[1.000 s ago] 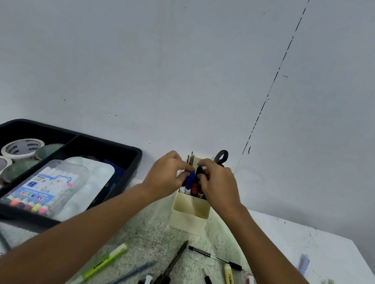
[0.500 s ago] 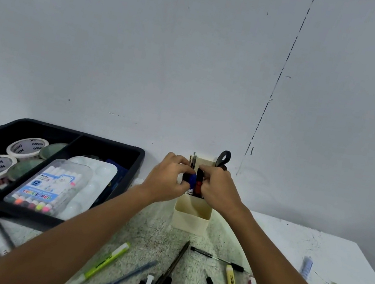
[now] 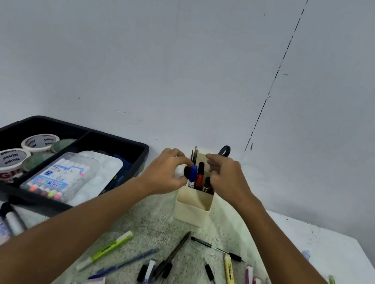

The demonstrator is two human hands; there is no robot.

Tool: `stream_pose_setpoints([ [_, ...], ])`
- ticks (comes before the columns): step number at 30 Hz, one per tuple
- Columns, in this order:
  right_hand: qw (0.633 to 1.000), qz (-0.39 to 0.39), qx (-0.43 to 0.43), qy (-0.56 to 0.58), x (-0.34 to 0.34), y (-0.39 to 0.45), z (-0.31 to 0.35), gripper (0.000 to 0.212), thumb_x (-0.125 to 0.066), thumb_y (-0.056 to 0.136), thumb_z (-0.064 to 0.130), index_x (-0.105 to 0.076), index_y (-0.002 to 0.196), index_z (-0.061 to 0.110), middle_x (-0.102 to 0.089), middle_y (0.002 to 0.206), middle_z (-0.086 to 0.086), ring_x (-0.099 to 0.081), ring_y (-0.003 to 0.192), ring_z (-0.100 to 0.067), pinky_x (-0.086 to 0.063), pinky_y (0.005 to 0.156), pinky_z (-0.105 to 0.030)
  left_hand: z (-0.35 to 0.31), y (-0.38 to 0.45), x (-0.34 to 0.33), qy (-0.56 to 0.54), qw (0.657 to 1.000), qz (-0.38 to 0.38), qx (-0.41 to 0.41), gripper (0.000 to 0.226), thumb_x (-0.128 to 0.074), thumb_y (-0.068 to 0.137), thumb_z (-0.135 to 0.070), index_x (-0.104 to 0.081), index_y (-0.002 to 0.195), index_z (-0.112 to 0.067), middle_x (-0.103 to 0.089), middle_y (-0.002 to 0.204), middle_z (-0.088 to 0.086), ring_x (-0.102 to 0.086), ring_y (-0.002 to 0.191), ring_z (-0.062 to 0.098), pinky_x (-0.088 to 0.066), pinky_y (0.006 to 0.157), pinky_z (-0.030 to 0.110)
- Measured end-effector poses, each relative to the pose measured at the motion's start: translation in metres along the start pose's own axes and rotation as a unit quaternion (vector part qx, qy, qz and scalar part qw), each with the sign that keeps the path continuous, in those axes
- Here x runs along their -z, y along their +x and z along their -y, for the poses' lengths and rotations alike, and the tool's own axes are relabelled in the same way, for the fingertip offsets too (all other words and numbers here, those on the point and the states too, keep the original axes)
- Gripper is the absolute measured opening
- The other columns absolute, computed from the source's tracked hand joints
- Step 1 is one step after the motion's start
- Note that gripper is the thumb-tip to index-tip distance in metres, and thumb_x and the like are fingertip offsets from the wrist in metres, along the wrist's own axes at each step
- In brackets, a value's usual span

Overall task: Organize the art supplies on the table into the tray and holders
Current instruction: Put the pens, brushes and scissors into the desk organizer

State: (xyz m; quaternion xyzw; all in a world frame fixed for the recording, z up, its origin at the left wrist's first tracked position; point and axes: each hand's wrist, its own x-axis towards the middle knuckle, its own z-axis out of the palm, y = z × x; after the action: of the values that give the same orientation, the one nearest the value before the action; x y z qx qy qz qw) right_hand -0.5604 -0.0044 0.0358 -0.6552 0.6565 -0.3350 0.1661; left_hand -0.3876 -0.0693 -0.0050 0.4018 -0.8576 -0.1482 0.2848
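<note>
I see the hands parted since half a second ago: then they were pressed together over the blue-capped marker (image 3: 192,176), hiding most of it, and now a gap between them shows the marker standing upright in the cream holder (image 3: 192,205), beside a red-capped marker (image 3: 200,175) and a brown one (image 3: 207,186). A second ago both hands were likewise closed in over the holder's mouth.

My left hand (image 3: 166,172) sits at the holder's left rim, fingers curled, thumb and forefinger close on a black-capped marker (image 3: 186,171) just left of the blue one; I cannot tell whether they actually pinch it. My right hand (image 3: 224,177) hovers over the holder's right side with fingers loosely bent and spread, gripping nothing that I can see. Both forearms reach forward from the bottom corners across the bench (image 3: 338,248).

The holder stands at the back of the bench near the wall, with a black scissor loop (image 3: 224,150) poking up behind it. The black tray (image 3: 130,149) lies to the left, holding tape rolls (image 3: 6,160), a colour pen pack (image 3: 63,175) and a white palette (image 3: 107,165). Loose pens and highlighters lie scattered on the bench nearer me, among them a yellow-green highlighter (image 3: 110,244) and two markers (image 3: 6,220) in front of the tray.
</note>
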Motion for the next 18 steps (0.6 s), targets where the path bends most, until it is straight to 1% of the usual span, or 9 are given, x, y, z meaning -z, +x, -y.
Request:
stream_pose_setpoints([
  [2,0.999,-0.022,0.033,0.011,0.006,-0.008,0.001,0.049,-0.042,0.083,-0.008,-0.059,0.128,0.005,-0.064,0.123,-0.012,-0.059,0.116,-0.019,-0.045,0.104,-0.033,-0.004,-0.011,0.005,0.002,1.0,-0.007,0.005,0.039,-0.063,0.083,-0.02,-0.061,0.121,-0.022,-0.054,0.118,0.0,-0.041,0.116,0.015,-0.037,0.097,0.032],
  [4,0.997,-0.033,0.053,0.035,0.007,-0.017,0.001,0.042,-0.043,0.085,-0.008,-0.064,0.12,0.003,-0.067,0.112,-0.006,-0.061,0.107,-0.014,-0.046,0.098,-0.024,-0.006,-0.026,0.011,-0.001,1.0,-0.013,0.012,0.039,-0.061,0.082,-0.026,-0.062,0.121,-0.02,-0.056,0.116,0.0,-0.044,0.116,0.016,-0.039,0.098,0.034],
  [6,0.996,-0.025,0.07,0.054,0.002,-0.027,0.002,0.038,-0.045,0.086,-0.008,-0.067,0.115,0.003,-0.066,0.102,-0.001,-0.061,0.098,-0.01,-0.044,0.088,-0.011,-0.01,-0.047,0.017,0.005,0.999,-0.031,0.028,0.043,-0.056,0.078,-0.032,-0.064,0.118,-0.02,-0.058,0.113,-0.002,-0.047,0.11,0.013,-0.042,0.095,0.032],
  [8,0.994,0.001,0.096,0.06,-0.011,-0.036,0.001,0.033,-0.049,0.088,-0.005,-0.067,0.114,0.004,-0.066,0.099,-0.004,-0.062,0.095,-0.011,-0.043,0.079,-0.002,-0.012,-0.074,0.023,0.006,0.997,-0.062,0.04,0.042,-0.055,0.077,-0.034,-0.066,0.114,-0.018,-0.059,0.105,-0.007,-0.051,0.099,0.01,-0.045,0.087,0.029],
  [9,0.992,0.018,0.11,0.064,-0.019,-0.04,0.001,0.032,-0.05,0.088,-0.005,-0.067,0.114,0.003,-0.066,0.098,-0.005,-0.062,0.093,-0.012,-0.044,0.079,-0.004,-0.012,-0.088,0.026,0.006,0.996,-0.077,0.043,0.042,-0.055,0.077,-0.036,-0.067,0.112,-0.017,-0.059,0.101,-0.009,-0.052,0.094,0.009,-0.046,0.083,0.027],
  [12,0.981,0.074,0.157,0.084,-0.052,-0.055,0.011,0.031,-0.053,0.086,-0.006,-0.067,0.112,0.002,-0.068,0.097,-0.007,-0.063,0.092,-0.014,-0.052,0.085,-0.019,-0.005,-0.141,0.034,0.012,0.99,-0.117,0.076,0.035,-0.058,0.079,-0.033,-0.069,0.107,-0.015,-0.065,0.095,-0.005,-0.058,0.085,0.01,-0.049,0.076,0.027],
  [13,0.977,0.088,0.174,0.089,-0.063,-0.059,0.015,0.031,-0.054,0.084,-0.006,-0.068,0.111,0.002,-0.068,0.098,-0.008,-0.064,0.091,-0.014,-0.052,0.084,-0.02,-0.001,-0.159,0.036,0.017,0.988,-0.127,0.089,0.033,-0.06,0.079,-0.03,-0.07,0.105,-0.013,-0.067,0.094,-0.003,-0.059,0.083,0.01,-0.051,0.074,0.028],
  [15,0.966,0.115,0.211,0.098,-0.087,-0.068,0.028,0.029,-0.057,0.083,-0.005,-0.069,0.108,0.002,-0.07,0.097,-0.008,-0.065,0.088,-0.014,-0.053,0.082,-0.019,0.009,-0.195,0.041,0.028,0.981,-0.144,0.126,0.035,-0.058,0.077,-0.033,-0.071,0.102,-0.012,-0.068,0.09,0.0,-0.06,0.08,0.013,-0.052,0.071,0.03],
  [18,0.951,0.152,0.243,0.117,-0.124,-0.081,0.051,0.026,-0.061,0.082,-0.004,-0.071,0.106,0.001,-0.07,0.091,-0.01,-0.065,0.081,-0.014,-0.051,0.075,-0.015,0.027,-0.242,0.053,0.043,0.964,-0.178,0.191,0.041,-0.053,0.071,-0.036,-0.072,0.098,-0.013,-0.069,0.089,-0.003,-0.06,0.08,0.01,-0.049,0.072,0.026],
])
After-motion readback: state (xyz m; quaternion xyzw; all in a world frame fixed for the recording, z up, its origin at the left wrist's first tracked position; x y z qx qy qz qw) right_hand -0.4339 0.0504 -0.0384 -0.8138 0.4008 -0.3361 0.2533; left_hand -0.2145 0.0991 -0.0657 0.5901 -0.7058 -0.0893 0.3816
